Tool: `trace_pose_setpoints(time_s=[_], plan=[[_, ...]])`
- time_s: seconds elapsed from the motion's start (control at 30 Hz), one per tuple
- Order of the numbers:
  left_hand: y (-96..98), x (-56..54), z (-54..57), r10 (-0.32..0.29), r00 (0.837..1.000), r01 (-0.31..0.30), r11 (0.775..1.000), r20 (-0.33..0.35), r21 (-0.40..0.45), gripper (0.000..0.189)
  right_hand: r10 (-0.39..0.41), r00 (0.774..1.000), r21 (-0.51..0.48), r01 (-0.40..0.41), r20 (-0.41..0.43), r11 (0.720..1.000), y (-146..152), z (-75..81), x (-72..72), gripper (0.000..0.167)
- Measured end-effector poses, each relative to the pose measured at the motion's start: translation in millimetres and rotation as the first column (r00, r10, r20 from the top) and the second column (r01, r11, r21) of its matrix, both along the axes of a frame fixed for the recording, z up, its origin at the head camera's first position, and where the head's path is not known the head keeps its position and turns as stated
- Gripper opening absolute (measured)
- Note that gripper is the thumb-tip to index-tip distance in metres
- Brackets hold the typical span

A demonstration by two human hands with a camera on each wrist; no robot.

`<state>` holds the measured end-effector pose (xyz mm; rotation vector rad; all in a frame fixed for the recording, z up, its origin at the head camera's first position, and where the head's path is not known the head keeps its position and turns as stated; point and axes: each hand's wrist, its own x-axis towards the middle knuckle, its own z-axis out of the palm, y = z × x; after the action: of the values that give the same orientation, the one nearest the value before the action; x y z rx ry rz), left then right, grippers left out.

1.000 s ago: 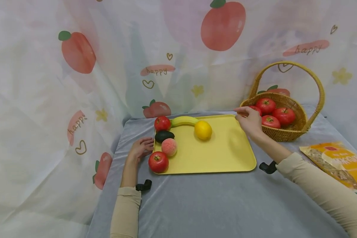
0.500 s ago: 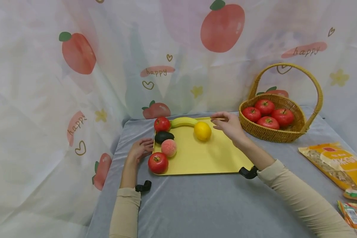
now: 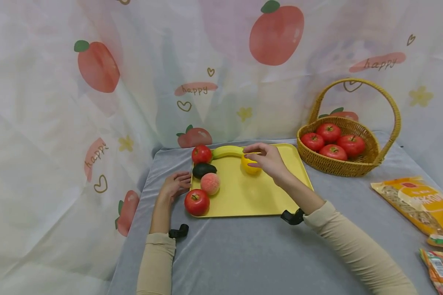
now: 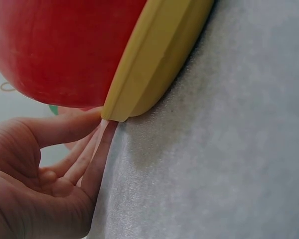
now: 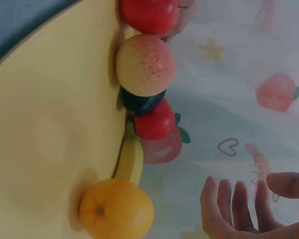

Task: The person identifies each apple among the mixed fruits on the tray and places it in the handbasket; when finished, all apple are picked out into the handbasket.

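On yellow tray (image 3: 243, 200), counted two apples (image 3: 197, 202), one avocado (image 3: 204, 170), one peach (image 3: 210, 184), one banana (image 3: 227, 152), one orange (image 5: 116, 209); in basket (image 3: 330, 164), four apples (image 3: 329, 132). Saw right hand (image 3: 268, 160) above orange, grip unclenched; left hand (image 3: 174, 185) touching tray, grip unclear.

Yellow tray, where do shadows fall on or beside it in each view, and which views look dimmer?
Head view: fairly even light, a faint shade on the yellow tray below the orange; right wrist view: dimmer, a soft shadow on the tray beside the orange; left wrist view: also dimmer, a soft shadow on the grey cloth along the tray's edge.
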<state>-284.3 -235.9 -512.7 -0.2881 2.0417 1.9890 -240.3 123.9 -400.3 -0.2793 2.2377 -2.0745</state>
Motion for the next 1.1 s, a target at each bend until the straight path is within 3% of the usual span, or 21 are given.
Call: trace_pose_setpoints(time_s=[0.3,0.5,0.83,1.1], plan=[[-0.8,-3.4,2.0,0.005,1.000,-0.004,1.000,0.004,-0.020,0.063,0.084,0.996,-0.076,-0.082,0.028,0.994,-29,2.0,4.6,0.027],[-2.2,-1.6,0.3,0.003,1.000,-0.003,1.000,0.009,-0.013,0.063,0.138,0.990,-0.059,-0.136,0.041,0.989,-49,-3.3,6.2,0.026],[-1.0,-0.5,4.3,-0.002,1.000,0.002,1.000,0.009,-0.003,0.063,0.196,0.975,-0.027,-0.194,0.104,0.981,-76,-17.3,6.9,0.029],[0.1,-0.2,-0.1,-0.007,1.000,0.007,1.000,0.011,-0.007,0.063,0.230,0.965,0.023,-0.235,0.127,0.972,-91,-36.8,12.3,0.027]])
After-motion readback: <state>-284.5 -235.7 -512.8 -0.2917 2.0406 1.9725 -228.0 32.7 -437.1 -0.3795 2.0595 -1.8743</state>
